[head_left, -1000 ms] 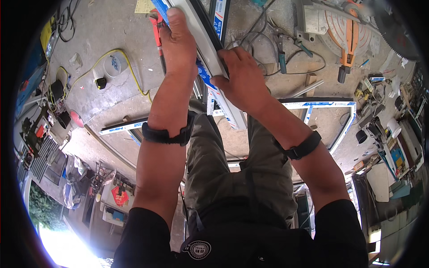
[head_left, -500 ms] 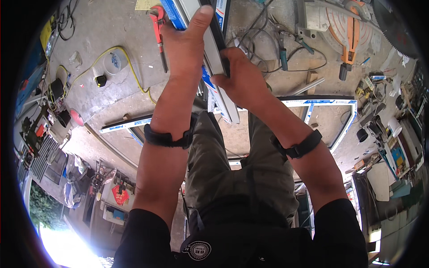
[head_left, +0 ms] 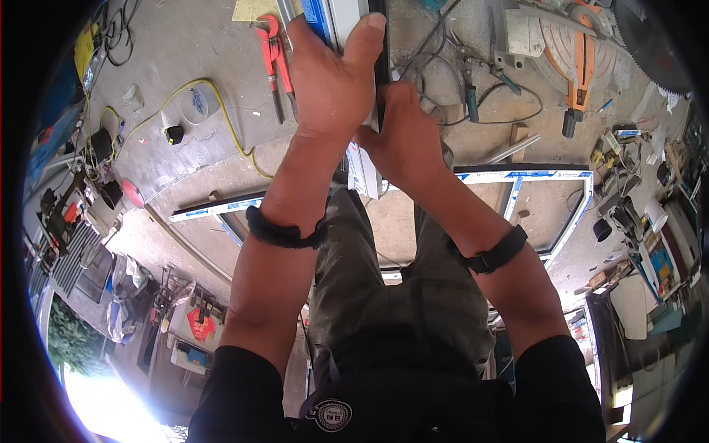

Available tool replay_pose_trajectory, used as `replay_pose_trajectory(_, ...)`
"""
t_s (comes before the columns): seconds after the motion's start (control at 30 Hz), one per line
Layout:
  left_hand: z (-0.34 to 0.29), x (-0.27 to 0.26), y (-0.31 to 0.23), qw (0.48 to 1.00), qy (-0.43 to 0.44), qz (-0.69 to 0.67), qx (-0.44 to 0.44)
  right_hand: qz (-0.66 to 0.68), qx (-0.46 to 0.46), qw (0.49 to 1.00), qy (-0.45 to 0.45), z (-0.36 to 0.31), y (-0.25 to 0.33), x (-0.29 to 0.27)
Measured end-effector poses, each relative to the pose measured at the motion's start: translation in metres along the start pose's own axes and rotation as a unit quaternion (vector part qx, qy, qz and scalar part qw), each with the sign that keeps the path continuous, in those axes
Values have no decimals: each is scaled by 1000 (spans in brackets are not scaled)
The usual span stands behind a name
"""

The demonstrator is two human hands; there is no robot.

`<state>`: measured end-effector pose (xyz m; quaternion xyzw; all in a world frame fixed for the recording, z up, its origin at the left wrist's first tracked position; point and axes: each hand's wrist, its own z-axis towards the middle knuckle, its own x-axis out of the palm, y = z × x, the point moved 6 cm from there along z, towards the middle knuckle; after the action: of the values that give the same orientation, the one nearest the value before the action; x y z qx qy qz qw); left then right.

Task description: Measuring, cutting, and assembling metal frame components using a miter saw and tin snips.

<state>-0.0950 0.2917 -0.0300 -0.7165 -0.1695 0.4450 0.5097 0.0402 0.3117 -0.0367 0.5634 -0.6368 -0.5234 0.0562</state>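
Observation:
My left hand (head_left: 336, 85) is wrapped over a long metal frame profile (head_left: 348, 16) with white and blue protective film, its thumb lying along the upper side. My right hand (head_left: 405, 133) sits just right of and below it, fingers curled round the dark right edge of the same profile. The near end of the profile (head_left: 364, 176) hangs over my legs. A red pipe wrench (head_left: 274, 55) lies left of my left hand, partly hidden behind it. What the fingertips press on underneath cannot be seen.
Filmed frame pieces (head_left: 550, 176) lie across the floor by my legs. An orange-armed mitre saw (head_left: 580, 66) stands at the far right, with green-handled pliers (head_left: 470, 96) and black cables nearby. To the left are a yellow hose (head_left: 221, 111) and a clear plastic tub (head_left: 198, 103).
The profile has swung more upright and slightly right, with my left hand moving right along with it. More of the red wrench shows. My right hand stays against the profile's edge.

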Motion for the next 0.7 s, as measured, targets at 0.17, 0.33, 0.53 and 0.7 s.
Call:
replay_pose_trajectory(0.17, -15, 8, -11, 999, 50, 12, 13, 11, 35, 999, 19, -10, -13, 12)
replay_pose_trajectory(0.33, -37, -9, -7, 992, 88, 96, -9, 140, -18, 986, 89, -11, -25, -6)
replay_pose_trajectory(0.53, -65, -27, -6, 992, 95, 84, -13, 186, -106, 975, -61, 24, 36, -87)
replay_pose_trajectory(0.7, -78, -32, -20, 990, 103, 86, -54, 117, -103, 984, -92, 35, 61, -95)
